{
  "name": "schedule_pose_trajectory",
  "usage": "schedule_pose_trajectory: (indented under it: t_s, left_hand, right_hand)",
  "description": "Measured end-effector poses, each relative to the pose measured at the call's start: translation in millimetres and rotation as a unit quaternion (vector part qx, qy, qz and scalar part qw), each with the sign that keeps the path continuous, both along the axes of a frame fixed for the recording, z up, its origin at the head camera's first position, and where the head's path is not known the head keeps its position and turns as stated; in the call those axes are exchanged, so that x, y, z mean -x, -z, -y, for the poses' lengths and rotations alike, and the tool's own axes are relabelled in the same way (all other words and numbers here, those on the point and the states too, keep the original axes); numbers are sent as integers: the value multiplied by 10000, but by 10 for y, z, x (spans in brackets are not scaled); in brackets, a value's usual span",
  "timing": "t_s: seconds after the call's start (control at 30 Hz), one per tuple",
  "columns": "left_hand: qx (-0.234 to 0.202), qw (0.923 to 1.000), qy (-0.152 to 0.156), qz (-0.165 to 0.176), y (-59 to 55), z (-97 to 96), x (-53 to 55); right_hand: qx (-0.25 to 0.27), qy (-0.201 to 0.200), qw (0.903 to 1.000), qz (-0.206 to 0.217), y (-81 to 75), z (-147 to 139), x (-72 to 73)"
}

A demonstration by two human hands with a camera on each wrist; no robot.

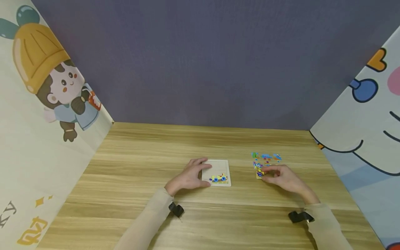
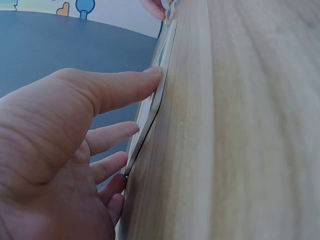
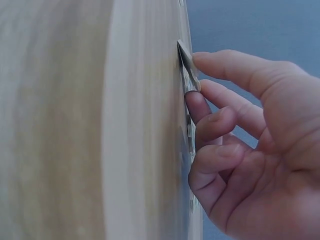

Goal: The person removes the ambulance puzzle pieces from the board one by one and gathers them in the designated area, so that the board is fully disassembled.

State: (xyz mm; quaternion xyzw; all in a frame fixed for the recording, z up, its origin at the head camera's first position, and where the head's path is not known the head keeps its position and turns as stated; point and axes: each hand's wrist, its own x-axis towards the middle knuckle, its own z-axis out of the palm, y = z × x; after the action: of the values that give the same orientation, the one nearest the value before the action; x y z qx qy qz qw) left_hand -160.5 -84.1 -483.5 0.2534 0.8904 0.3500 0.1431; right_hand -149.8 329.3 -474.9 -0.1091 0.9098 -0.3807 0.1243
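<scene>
A shallow white-rimmed puzzle board (image 1: 220, 167) lies on the table, with joined pieces showing a yellow and blue vehicle (image 1: 218, 178) along its lower part. My left hand (image 1: 190, 175) rests at the board's left side, its thumb on the near edge and its fingers loosely extended over the left and far parts. To the right, my right hand (image 1: 282, 178) pinches a puzzle piece (image 3: 188, 65) between thumb and index finger. One edge of that piece is tilted up off the table; its other fingers are curled beneath.
Several loose colourful puzzle pieces (image 1: 266, 156) lie in rough rows just beyond my right hand. The wooden table (image 1: 156, 149) meets a dark panel (image 1: 206, 69) at the back. Cartoon-printed walls (image 1: 353, 139) stand on both sides.
</scene>
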Motion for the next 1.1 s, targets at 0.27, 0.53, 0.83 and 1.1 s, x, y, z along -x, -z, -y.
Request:
schedule_pose_trajectory:
  t_s: [0.27, 0.53, 0.83, 1.1]
  left_hand:
    - [-8, 10000, -12, 8, 1, -2, 0]
    - [-15, 10000, -30, 22, 5, 0, 3]
    - [-10, 10000, -28, 37, -2, -1, 5]
    - [-8, 10000, 5, -10, 14, 1, 11]
  right_hand:
    - [-50, 88, 9999, -48, 10, 6, -7]
    - [32, 149, 9998, -108, 8, 13, -15]
    - [-51, 123, 9998, -137, -10, 46, -20]
    - [55, 59, 10000, -47, -2, 180, 23]
